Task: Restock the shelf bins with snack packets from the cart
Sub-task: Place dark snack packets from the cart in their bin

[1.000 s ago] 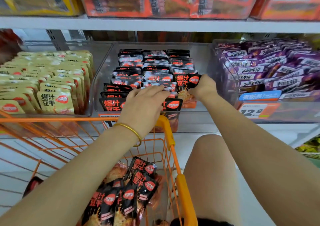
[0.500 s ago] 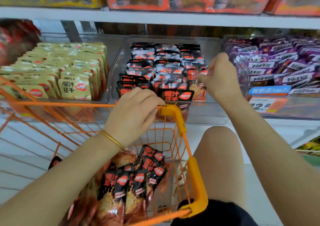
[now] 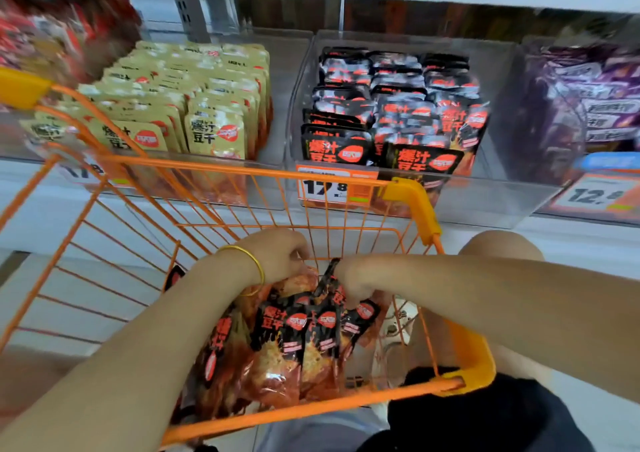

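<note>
Packets: black, heaped in cart, 6 o'clock. Right hand fingers grasp one; left hand fingers curled, hold unclear.

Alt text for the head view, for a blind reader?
A person's left hand and right hand reach into an orange cart of black snack packets, the right pinching one. Behind, a shelf bin holds matching packets, between yellow packets and purple packets.

Snack packets in the cart — shelf bins just behind, side by side on the shelf.
</note>
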A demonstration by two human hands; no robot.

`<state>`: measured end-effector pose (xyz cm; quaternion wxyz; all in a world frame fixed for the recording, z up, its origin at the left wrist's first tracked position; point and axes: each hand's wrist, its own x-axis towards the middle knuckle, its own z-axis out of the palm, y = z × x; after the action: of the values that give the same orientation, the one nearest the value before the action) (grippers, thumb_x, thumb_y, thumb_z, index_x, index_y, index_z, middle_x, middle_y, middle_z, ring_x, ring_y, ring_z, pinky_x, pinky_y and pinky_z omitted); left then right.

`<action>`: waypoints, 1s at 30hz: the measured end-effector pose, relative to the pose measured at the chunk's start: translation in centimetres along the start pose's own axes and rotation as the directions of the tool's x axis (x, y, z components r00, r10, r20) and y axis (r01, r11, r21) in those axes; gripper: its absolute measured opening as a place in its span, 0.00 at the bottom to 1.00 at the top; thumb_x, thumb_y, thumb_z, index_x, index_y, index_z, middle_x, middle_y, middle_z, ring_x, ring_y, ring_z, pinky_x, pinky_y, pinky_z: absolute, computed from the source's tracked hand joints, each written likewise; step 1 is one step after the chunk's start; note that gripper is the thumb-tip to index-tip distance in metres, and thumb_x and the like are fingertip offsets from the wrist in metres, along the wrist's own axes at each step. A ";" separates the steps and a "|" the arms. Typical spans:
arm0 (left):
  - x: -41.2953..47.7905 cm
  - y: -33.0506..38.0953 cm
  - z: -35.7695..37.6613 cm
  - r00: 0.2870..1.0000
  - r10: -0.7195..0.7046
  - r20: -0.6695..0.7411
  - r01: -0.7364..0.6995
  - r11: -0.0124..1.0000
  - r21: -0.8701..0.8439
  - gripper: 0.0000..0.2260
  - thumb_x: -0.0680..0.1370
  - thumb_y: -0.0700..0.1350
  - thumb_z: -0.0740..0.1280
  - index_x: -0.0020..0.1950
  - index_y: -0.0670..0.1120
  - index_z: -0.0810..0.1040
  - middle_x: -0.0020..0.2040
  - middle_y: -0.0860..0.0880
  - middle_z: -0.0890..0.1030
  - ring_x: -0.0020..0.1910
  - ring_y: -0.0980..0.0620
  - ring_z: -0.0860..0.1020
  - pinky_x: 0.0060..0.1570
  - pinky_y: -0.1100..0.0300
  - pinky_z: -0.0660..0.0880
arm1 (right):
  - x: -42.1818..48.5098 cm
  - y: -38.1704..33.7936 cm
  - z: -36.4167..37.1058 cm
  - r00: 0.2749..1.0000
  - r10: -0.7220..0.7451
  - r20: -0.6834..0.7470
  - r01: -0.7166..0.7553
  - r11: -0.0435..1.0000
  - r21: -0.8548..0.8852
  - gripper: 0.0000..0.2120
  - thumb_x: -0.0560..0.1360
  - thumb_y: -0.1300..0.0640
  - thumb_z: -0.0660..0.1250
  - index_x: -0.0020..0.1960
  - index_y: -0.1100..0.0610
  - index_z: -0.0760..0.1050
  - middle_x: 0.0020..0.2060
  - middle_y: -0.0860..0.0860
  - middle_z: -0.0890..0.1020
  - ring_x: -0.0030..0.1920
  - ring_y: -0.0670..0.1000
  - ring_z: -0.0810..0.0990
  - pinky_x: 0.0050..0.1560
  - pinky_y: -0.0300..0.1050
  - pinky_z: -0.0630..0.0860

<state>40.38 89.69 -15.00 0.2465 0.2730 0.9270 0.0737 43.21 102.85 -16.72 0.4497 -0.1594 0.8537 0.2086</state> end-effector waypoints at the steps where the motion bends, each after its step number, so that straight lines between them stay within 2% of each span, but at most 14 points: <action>1: -0.1 -0.1 0.0 1.000 0.002 0.005 -0.002 1.000 0.002 0.14 0.78 0.49 0.63 0.63 0.46 0.74 0.59 0.48 0.76 0.57 0.50 0.74 0.55 0.60 0.69 | 0.4 0.1 0.1 1.000 0.006 0.002 -0.006 0.999 0.050 0.15 0.81 0.51 0.56 0.38 0.56 0.67 0.34 0.50 0.66 0.33 0.49 0.67 0.29 0.39 0.62; 3: -0.1 0.0 0.0 1.000 0.001 0.016 -0.001 1.000 0.006 0.15 0.79 0.49 0.62 0.63 0.46 0.73 0.60 0.48 0.75 0.58 0.49 0.73 0.53 0.63 0.67 | 1.3 0.6 0.6 0.999 0.038 0.019 -0.041 0.974 0.223 0.11 0.81 0.54 0.60 0.46 0.61 0.73 0.41 0.53 0.73 0.41 0.52 0.74 0.39 0.38 0.66; 6: -0.1 0.4 0.1 0.999 0.012 0.034 -0.012 1.000 -0.018 0.16 0.79 0.49 0.62 0.65 0.46 0.71 0.61 0.48 0.74 0.59 0.50 0.72 0.54 0.62 0.67 | 1.2 1.1 0.7 0.990 0.086 0.115 -0.136 0.819 0.557 0.14 0.79 0.59 0.63 0.60 0.68 0.70 0.57 0.59 0.75 0.44 0.58 0.81 0.39 0.48 0.78; 7: 0.0 0.5 0.2 0.999 0.023 0.040 -0.022 0.999 -0.042 0.16 0.79 0.48 0.62 0.66 0.47 0.71 0.61 0.48 0.74 0.58 0.50 0.73 0.54 0.62 0.68 | 0.9 1.3 0.6 0.994 0.064 0.093 -0.107 0.798 0.592 0.13 0.79 0.61 0.62 0.59 0.68 0.69 0.57 0.60 0.74 0.41 0.57 0.81 0.39 0.47 0.79; 9: -0.1 0.7 0.2 0.997 0.041 0.059 -0.033 0.990 -0.134 0.18 0.78 0.48 0.64 0.68 0.47 0.69 0.62 0.50 0.73 0.58 0.51 0.73 0.55 0.61 0.70 | -0.4 1.7 0.0 0.997 0.075 -0.017 -0.051 0.814 0.578 0.06 0.79 0.62 0.62 0.46 0.65 0.70 0.42 0.59 0.73 0.31 0.54 0.76 0.31 0.39 0.77; 11: -0.3 1.2 0.0 0.996 0.061 0.067 -0.043 0.968 -0.247 0.21 0.77 0.48 0.66 0.69 0.47 0.67 0.62 0.50 0.72 0.59 0.51 0.73 0.59 0.59 0.71 | -2.5 2.4 -0.7 0.979 0.101 -0.175 -0.001 0.870 0.494 0.15 0.79 0.64 0.60 0.34 0.60 0.64 0.30 0.55 0.65 0.25 0.51 0.66 0.20 0.37 0.64; 13: -0.7 1.8 -0.6 0.995 0.099 0.030 -0.083 0.938 -0.336 0.18 0.76 0.46 0.67 0.65 0.47 0.70 0.55 0.50 0.74 0.54 0.52 0.75 0.55 0.60 0.73 | -4.9 3.2 -0.9 0.945 0.065 -0.319 0.086 0.895 0.437 0.14 0.78 0.65 0.60 0.35 0.61 0.64 0.29 0.53 0.64 0.27 0.53 0.70 0.22 0.39 0.59; 15: -1.2 2.3 -1.4 0.991 0.127 -0.042 -0.132 0.890 -0.436 0.09 0.76 0.45 0.68 0.56 0.48 0.74 0.43 0.52 0.74 0.40 0.59 0.75 0.40 0.68 0.72 | -7.5 4.2 -0.9 0.901 0.026 -0.434 0.202 0.859 0.470 0.08 0.79 0.62 0.62 0.42 0.63 0.70 0.35 0.56 0.71 0.37 0.56 0.79 0.25 0.39 0.65; 18: -2.1 3.4 -3.0 0.980 0.116 -0.159 -0.188 0.786 -0.589 0.07 0.75 0.42 0.69 0.51 0.43 0.75 0.37 0.49 0.76 0.31 0.56 0.74 0.31 0.66 0.71 | -9.9 5.8 0.2 0.762 0.114 -0.638 0.411 0.676 0.612 0.08 0.77 0.58 0.65 0.48 0.65 0.75 0.41 0.57 0.77 0.39 0.57 0.80 0.36 0.42 0.75; 21: -2.8 4.9 -5.4 0.944 0.096 -0.315 -0.294 0.675 -0.677 0.07 0.75 0.38 0.68 0.52 0.42 0.76 0.39 0.47 0.79 0.31 0.60 0.76 0.30 0.67 0.73 | -11.2 7.3 1.8 0.710 0.233 -0.664 0.622 0.234 0.747 0.09 0.74 0.60 0.70 0.53 0.59 0.76 0.38 0.49 0.81 0.33 0.43 0.80 0.32 0.42 0.79; 23: -2.5 6.3 -7.1 0.911 0.071 -0.406 -0.354 0.640 -0.682 0.08 0.75 0.39 0.68 0.52 0.39 0.76 0.40 0.42 0.80 0.29 0.59 0.75 0.28 0.67 0.72 | -11.5 8.2 2.5 0.675 0.257 -0.692 0.665 0.194 0.721 0.13 0.73 0.62 0.71 0.57 0.57 0.77 0.36 0.46 0.82 0.32 0.39 0.78 0.30 0.41 0.77; 26: -0.8 8.6 -9.1 0.818 0.025 -0.575 -0.464 0.618 -0.635 0.03 0.75 0.39 0.67 0.47 0.44 0.74 0.40 0.44 0.78 0.26 0.61 0.72 0.26 0.68 0.70 | -12.5 10.1 2.2 0.587 0.411 -0.698 0.752 0.041 0.657 0.07 0.73 0.64 0.69 0.49 0.55 0.78 0.36 0.55 0.79 0.31 0.44 0.75 0.28 0.38 0.72; 28: 0.6 10.0 -9.7 0.715 0.026 -0.699 -0.538 0.659 -0.526 0.06 0.76 0.39 0.67 0.50 0.47 0.73 0.46 0.48 0.78 0.37 0.61 0.76 0.37 0.72 0.73 | -13.5 12.6 2.0 0.518 0.583 -0.625 0.809 -0.099 0.579 0.06 0.74 0.65 0.67 0.45 0.55 0.75 0.36 0.53 0.79 0.31 0.46 0.75 0.28 0.38 0.73; 30: 2.0 10.9 -9.4 0.633 0.161 -0.758 -0.503 0.830 -0.243 0.11 0.76 0.42 0.66 0.59 0.44 0.74 0.54 0.48 0.77 0.53 0.54 0.75 0.54 0.70 0.69 | -14.0 15.5 2.3 0.400 0.732 -0.552 0.834 -0.041 0.550 0.07 0.74 0.65 0.67 0.47 0.54 0.73 0.37 0.52 0.79 0.33 0.47 0.76 0.30 0.41 0.73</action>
<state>39.41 99.94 -4.73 -0.0939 0.3317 0.8385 0.4220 45.28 118.55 -2.91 -0.1452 0.0906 0.7505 -0.6383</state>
